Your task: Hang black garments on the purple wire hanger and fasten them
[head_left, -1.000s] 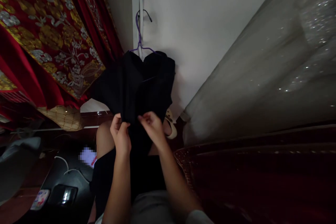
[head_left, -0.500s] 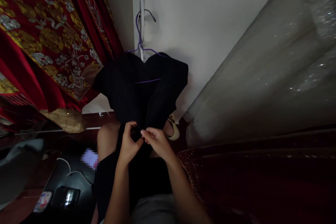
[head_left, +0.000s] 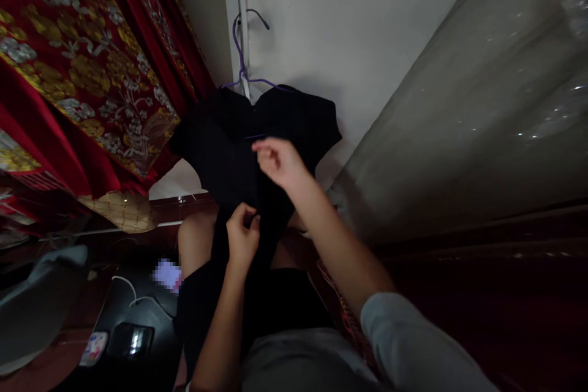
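Observation:
A black short-sleeved top (head_left: pixel 215 153) hangs by its shoulders from a purple wire hanger (head_left: pixel 242 76), its front reaching down toward my lap. My left hand (head_left: pixel 242 233) is closed on the lower front edge of the cloth, thumb and forefinger pinched together. Higher up, my right hand (head_left: pixel 280 162) is raised in front of the chest of the top, apart from the left one. Its thumb and forefinger are pressed together and the other fingers are curled. Whatever is in that pinch is too small to make out.
Red embroidered fabric (head_left: pixel 101 67) hangs at the left. Below it, a black surface (head_left: pixel 158 343) holds a dark phone (head_left: pixel 131 341) and a white cable (head_left: pixel 133 291). Clear plastic sheeting (head_left: pixel 441 135) covers something at the right. Dark red material (head_left: pixel 459 300) lies below it.
My right hand has risen from beside the left hand to the upper front of the top. The left hand stays at the lower edge, and the view has shifted slightly.

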Motion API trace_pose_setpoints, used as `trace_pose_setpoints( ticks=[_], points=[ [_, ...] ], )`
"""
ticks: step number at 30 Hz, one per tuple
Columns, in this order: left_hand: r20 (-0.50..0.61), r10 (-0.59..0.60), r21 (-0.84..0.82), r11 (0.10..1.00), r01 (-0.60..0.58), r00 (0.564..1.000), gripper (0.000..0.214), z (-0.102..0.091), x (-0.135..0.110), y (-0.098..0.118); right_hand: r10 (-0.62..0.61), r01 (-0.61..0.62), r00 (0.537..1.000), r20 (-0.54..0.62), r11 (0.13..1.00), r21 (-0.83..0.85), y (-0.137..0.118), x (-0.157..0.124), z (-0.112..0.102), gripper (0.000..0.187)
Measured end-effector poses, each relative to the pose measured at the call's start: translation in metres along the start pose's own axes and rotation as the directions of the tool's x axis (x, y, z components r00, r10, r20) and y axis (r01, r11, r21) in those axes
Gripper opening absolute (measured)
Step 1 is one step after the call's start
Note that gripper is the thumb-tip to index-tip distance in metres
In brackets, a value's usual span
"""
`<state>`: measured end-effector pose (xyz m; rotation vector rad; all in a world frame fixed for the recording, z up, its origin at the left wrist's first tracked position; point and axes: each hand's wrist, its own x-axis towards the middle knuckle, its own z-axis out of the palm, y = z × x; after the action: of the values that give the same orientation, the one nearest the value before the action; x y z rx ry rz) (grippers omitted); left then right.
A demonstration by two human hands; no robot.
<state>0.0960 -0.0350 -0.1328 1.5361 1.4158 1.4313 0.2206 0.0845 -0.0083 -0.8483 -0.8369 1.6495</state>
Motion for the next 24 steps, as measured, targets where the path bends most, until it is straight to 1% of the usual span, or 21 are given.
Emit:
trace_pose_setpoints(
  ticks=[2,3,4,5,7,8,9,10,11,12,13,14,15,17,19,21,22,23,24],
  points=[
    [0.090,0.040,0.063,0.997,-0.045,0.995,0.015,0.007,0.004,-0.005,-0.169,0.169,0.985,-0.030,0.985,-0.018,-0.044,0.021,0.015,0.024],
    [0.117,0.059,0.095,0.993,-0.071,0.991,0.017,0.010,0.006,-0.006,-0.196,0.196,0.980,-0.035,0.981,-0.013,-0.059,0.026,0.022,0.026],
    [0.140,0.077,0.129,0.987,-0.095,0.987,0.019,0.012,0.009,-0.006,-0.231,0.231,0.972,-0.033,0.973,-0.017,-0.069,0.026,0.028,0.026],
    [0.163,0.095,0.164,0.979,-0.122,0.982,0.021,0.013,0.012,-0.003,-0.276,0.275,0.961,-0.023,0.961,-0.021,-0.073,0.022,0.033,0.025],
    [0.203,0.145,0.213,0.959,-0.188,0.968,0.021,0.010,0.022,0.008,-0.381,0.381,0.924,0.008,0.924,-0.036,-0.066,0.007,0.038,0.019],
    [0.202,0.193,0.212,0.948,-0.235,0.960,0.020,0.006,0.030,0.017,-0.428,0.428,0.904,0.022,0.902,-0.054,-0.058,-0.002,0.038,0.017],
    [0.176,0.263,0.195,0.935,-0.295,0.949,0.021,0.001,0.041,0.028,-0.457,0.459,0.889,0.035,0.885,-0.079,-0.050,-0.011,0.036,0.015],
    [0.119,0.344,0.172,0.917,-0.361,0.931,0.024,-0.005,0.055,0.041,-0.467,0.469,0.883,0.047,0.876,-0.112,-0.043,-0.018,0.034,0.015],
    [0.045,0.438,0.144,0.886,-0.440,0.898,0.026,-0.012,0.070,0.056,-0.466,0.469,0.883,0.056,0.871,-0.150,-0.038,-0.024,0.031,0.016],
    [-0.012,0.526,0.140,0.843,-0.520,0.850,0.029,-0.019,0.088,0.070,-0.463,0.467,0.884,0.071,0.864,-0.186,-0.036,-0.027,0.029,0.018],
    [-0.046,0.596,0.160,0.797,-0.583,0.802,0.029,-0.025,0.106,0.084,-0.465,0.473,0.881,0.090,0.855,-0.215,-0.037,-0.029,0.027,0.019],
    [-0.038,0.655,0.188,0.747,-0.638,0.755,0.027,-0.030,0.123,0.097,-0.473,0.486,0.874,0.111,0.841,-0.237,-0.039,-0.029,0.025,0.020],
    [0.001,0.692,0.214,0.705,-0.676,0.722,0.025,-0.033,0.139,0.108,-0.489,0.505,0.863,0.129,0.825,-0.252,-0.043,-0.027,0.023,0.020],
    [0.092,0.724,0.263,0.645,-0.718,0.684,0.022,-0.033,0.160,0.125,-0.530,0.549,0.835,0.146,0.789,-0.275,-0.047,-0.020,0.021,0.022],
    [0.150,0.727,0.306,0.611,-0.730,0.670,0.024,-0.030,0.166,0.136,-0.578,0.585,0.807,0.122,0.755,-0.296,-0.043,-0.010,0.018,0.026],
    [0.140,0.744,0.333,0.586,-0.739,0.653,0.027,-0.028,0.164,0.143,-0.627,0.608,0.776,0.071,0.715,-0.345,-0.027,0.001,0.014,0.030],
    [0.106,0.761,0.340,0.577,-0.743,0.640,0.029,-0.030,0.163,0.146,-0.642,0.607,0.766,0.046,0.697,-0.381,-0.016,0.006,0.012,0.030],
    [0.043,0.779,0.342,0.576,-0.742,0.625,0.030,-0.035,0.163,0.148,-0.643,0.592,0.766,0.024,0.690,-0.417,-0.003,0.010,0.009,0.030],
    [-0.046,0.795,0.342,0.582,-0.738,0.605,0.031,-0.042,0.166,0.148,-0.627,0.564,0.779,0.005,0.697,-0.443,0.011,0.013,0.007,0.030]
  ],
)
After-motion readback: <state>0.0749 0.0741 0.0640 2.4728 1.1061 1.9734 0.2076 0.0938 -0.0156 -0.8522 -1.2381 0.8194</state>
